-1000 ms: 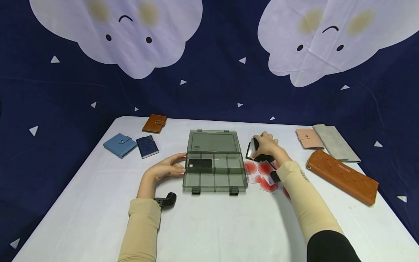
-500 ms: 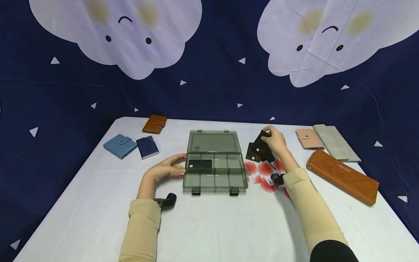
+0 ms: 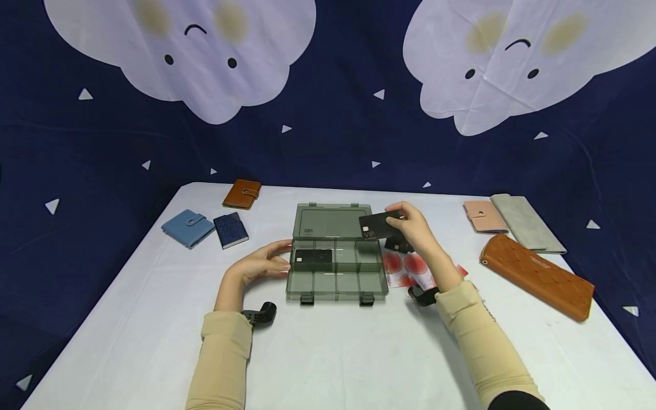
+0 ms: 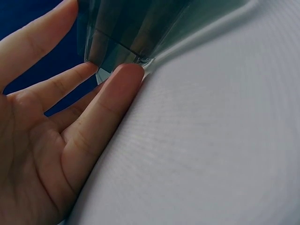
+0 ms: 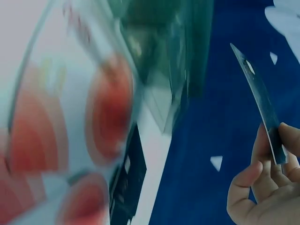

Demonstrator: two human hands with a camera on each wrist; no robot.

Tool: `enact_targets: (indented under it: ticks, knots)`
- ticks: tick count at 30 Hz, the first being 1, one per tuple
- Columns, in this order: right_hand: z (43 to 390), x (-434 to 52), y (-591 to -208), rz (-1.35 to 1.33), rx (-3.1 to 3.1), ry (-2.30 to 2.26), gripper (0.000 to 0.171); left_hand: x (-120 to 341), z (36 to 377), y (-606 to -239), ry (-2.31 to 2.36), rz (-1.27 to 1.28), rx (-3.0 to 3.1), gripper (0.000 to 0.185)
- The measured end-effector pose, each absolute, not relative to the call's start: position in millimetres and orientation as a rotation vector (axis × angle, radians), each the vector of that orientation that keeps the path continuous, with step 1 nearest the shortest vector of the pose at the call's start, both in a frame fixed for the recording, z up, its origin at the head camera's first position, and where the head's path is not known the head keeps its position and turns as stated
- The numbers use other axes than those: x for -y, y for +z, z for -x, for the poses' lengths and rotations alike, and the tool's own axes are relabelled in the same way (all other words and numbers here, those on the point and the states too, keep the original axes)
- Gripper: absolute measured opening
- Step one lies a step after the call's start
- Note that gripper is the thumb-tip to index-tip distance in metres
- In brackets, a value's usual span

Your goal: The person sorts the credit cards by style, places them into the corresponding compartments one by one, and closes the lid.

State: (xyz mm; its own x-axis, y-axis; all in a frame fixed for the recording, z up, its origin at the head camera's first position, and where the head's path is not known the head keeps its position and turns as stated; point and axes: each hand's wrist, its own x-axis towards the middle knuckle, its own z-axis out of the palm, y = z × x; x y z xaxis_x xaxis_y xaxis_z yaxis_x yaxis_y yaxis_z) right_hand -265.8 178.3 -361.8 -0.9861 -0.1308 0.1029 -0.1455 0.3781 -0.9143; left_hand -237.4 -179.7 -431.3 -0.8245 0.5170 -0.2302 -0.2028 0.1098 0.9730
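My right hand [image 3: 417, 230] pinches a black VIP card [image 3: 376, 226] between thumb and fingers, above the right side of the green see-through compartment box [image 3: 332, 221]. In the right wrist view the card [image 5: 259, 103] appears nearly edge-on. The box's lid is tipped back, and another black card [image 3: 318, 261] lies in its left back compartment. My left hand [image 3: 262, 263] touches the box's left side; in the left wrist view its fairly straight fingers [image 4: 110, 101] meet the box wall. More black cards [image 3: 397, 245] lie right of the box, partly hidden beneath my right hand.
Red-and-white printed cards [image 3: 414, 263] lie right of the box. Blue [image 3: 188, 228] and brown [image 3: 242, 193] wallets and a navy booklet [image 3: 230, 229] are on the left. A pink wallet [image 3: 484, 216], grey wallet [image 3: 527, 224] and long brown purse [image 3: 538, 278] are on the right.
My right hand has lifted the VIP card from the black cards and carried it left, to the box's right side. My left hand stays at the box.
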Motion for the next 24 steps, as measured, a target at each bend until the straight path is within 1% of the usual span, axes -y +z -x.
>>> enact_targets:
  ticks: [3, 8, 12, 19, 24]
  knots:
    - [259.9, -168.2, -365.0, -0.293, 2.657, 1.737, 0.028, 180.1, 237.6, -432.1, 1.775, -0.314, -1.855, 0.078]
    - [255.7, -157.4, -375.7, -0.375, 2.770, 1.678, 0.016, 180.5, 238.2, -432.8, 1.779, -0.319, -1.845, 0.078]
    - [255.3, -153.4, -386.6, -0.505, 2.867, 1.470, 0.009, 180.5, 238.3, -432.6, 1.776, -0.323, -1.844, 0.078]
    - [252.6, -148.1, -393.3, -0.663, 2.928, 1.130, 0.008, 179.8, 238.2, -432.0, 1.775, -0.320, -1.846, 0.077]
    - [250.9, -145.2, -392.9, -0.773, 2.917, 0.761, 0.011, 179.4, 238.0, -431.6, 1.773, -0.308, -1.850, 0.078]
